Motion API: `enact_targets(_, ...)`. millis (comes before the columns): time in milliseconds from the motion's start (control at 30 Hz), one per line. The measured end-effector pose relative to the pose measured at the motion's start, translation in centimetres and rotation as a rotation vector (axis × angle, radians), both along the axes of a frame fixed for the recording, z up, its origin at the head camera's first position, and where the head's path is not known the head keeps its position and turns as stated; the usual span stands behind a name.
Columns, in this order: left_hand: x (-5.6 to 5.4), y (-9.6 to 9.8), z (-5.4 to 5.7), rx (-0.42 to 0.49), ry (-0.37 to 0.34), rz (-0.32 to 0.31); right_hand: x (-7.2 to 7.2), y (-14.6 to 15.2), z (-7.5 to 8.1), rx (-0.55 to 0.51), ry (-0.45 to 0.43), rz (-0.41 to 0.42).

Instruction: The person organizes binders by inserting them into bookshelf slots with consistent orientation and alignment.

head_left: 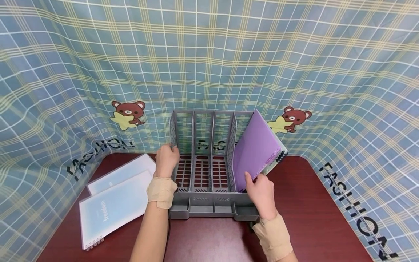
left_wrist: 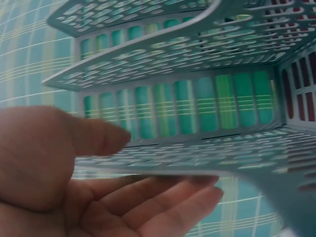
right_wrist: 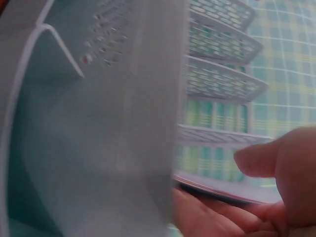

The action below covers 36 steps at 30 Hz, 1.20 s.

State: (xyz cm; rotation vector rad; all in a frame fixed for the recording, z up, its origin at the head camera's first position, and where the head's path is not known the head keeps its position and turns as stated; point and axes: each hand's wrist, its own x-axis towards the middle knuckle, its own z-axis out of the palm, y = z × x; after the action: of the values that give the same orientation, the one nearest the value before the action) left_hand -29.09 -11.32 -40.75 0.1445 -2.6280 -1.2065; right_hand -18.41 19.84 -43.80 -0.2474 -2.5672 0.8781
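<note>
Gray organizer (head_left: 203,209), upright on the table (head_left: 209,240), front turned to the viewer.
Long axis is set left-to-right; ends are loosely straddled by left hand (head_left: 166,160) and right hand (head_left: 262,193), thumbs parted from fingers.

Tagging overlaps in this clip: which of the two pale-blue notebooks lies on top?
The nearer notebook, with "freedom" fully visible; it partly covers the farther notebook.

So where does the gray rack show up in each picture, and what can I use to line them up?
Head: gray rack near the center, seen from the front.
Left wrist: across the top and right, with its dividers slanting.
Right wrist: its front panel fills much of the left half; dividers show toward the upper right.
Shared landmark: the plaid cloth behind.
</note>
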Motion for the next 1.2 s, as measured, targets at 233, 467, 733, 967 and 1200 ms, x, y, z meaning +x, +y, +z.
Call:
enact_targets(233, 1.6, -1.1, 3.2, -0.006, 0.000, -0.064, 1.8, 1.1, 4.7, 0.041, -0.140, 0.053)
enact_targets(467, 4.3, -1.8, 5.0, -0.054, 0.095, -0.071, 4.3, 1.0, 8.8, 0.044, -0.157, 0.046)
enact_targets(733, 7.7, -2.9, 5.3, -0.156, 0.107, -0.095, 5.7, -0.9, 10.4, -0.006, 0.012, 0.011)
enact_targets(967, 9.8, -4.8, 4.0, -0.226, 0.089, -0.093, 4.7, -4.6, 9.9, 0.032, 0.247, 0.202)
enact_targets(1200, 11.5, -7.7, 1.4, -0.296, 0.071, -0.092, 2.9, -8.8, 8.8, 0.121, 0.345, 0.492)
